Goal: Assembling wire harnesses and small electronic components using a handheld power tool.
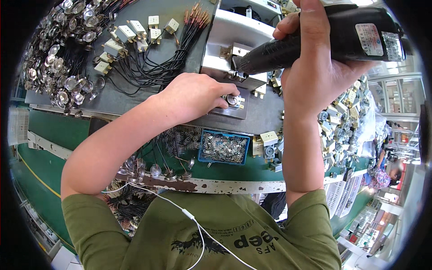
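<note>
My left hand (193,95) reaches in from the left, thumb and index finger pinching a small part with a round metal cap (232,100). That part rests on a flat metal block (229,111) near the front of the grey work plate. My right hand (310,67) is wrapped round a black power tool (333,33) with a tapered nose, held up on the right. Its nose points left and down toward a small metal fixture (238,51) at the silver housing; whether the tip touches is hidden. The left hand's lower fingers are partly out of sight.
Wired round metal caps (63,81) heap at the left. White blocks (126,32) on black wires (157,67) lie behind my left hand. A blue tray (247,148) of small metal pieces stands in front. More blocks (335,121) pile up at the right. A person (382,177) is far right.
</note>
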Tool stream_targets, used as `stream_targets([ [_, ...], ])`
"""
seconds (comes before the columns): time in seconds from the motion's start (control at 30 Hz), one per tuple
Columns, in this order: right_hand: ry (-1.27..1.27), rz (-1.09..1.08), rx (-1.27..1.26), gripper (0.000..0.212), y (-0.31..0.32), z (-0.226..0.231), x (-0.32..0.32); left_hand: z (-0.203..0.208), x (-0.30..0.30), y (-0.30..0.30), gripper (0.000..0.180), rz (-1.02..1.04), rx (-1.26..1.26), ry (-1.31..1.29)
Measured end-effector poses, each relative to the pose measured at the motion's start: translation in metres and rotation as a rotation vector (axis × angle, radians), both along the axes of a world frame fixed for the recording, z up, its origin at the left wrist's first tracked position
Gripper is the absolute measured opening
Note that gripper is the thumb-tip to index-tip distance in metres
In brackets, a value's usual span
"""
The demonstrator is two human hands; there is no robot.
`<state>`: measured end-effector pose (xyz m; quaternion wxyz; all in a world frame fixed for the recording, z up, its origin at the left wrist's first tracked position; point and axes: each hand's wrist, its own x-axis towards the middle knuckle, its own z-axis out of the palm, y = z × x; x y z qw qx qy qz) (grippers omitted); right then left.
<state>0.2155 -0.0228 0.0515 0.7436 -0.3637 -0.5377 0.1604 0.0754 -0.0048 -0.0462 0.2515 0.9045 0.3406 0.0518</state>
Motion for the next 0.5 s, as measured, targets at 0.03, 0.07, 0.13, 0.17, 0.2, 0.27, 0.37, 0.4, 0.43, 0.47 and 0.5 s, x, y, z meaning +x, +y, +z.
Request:
stream_targets([
  [0.03,-0.001,0.001,-0.001,0.022,0.001,0.001,0.001,0.0,0.0,0.0,0.036,0.006,0.001,0.011],
  [0.07,-0.013,0.044,-0.031,0.021,0.002,0.002,0.004,0.0,0.0,0.0,0.036,0.007,0.0,0.01],
  [0.13,-0.037,0.13,-0.09,0.02,0.007,0.005,0.013,0.001,0.0,0.001,0.035,0.011,-0.018,0.011],
  [0.17,-0.049,0.173,-0.119,0.02,0.01,0.007,0.019,0.001,0.0,0.001,0.035,0.011,-0.017,0.009],
  [0.2,-0.061,0.215,-0.148,0.021,0.013,0.009,0.024,0.001,-0.001,0.001,0.035,0.011,-0.011,0.024],
  [0.27,-0.321,0.15,-0.086,0.023,0.036,0.002,0.041,0.002,0.0,0.0,0.035,0.007,-0.003,0.04],
  [0.37,-0.167,0.423,-0.108,0.026,0.035,0.012,0.036,0.003,0.0,0.001,0.033,0.011,-0.012,0.03],
  [0.4,-0.14,0.423,-0.147,0.026,0.038,0.013,0.036,0.001,0.001,0.001,0.033,0.007,-0.003,0.027],
  [0.43,-0.115,0.422,-0.185,0.026,0.039,0.014,0.035,0.001,0.001,0.0,0.033,0.003,0.007,0.022],
  [0.47,-0.133,0.352,-0.226,0.031,0.036,0.015,0.033,0.001,0.001,0.0,0.033,0.0,0.007,0.021],
  [0.5,-0.133,0.347,-0.227,0.031,0.032,0.013,0.025,0.002,0.001,0.0,0.033,0.006,0.0,0.012],
])
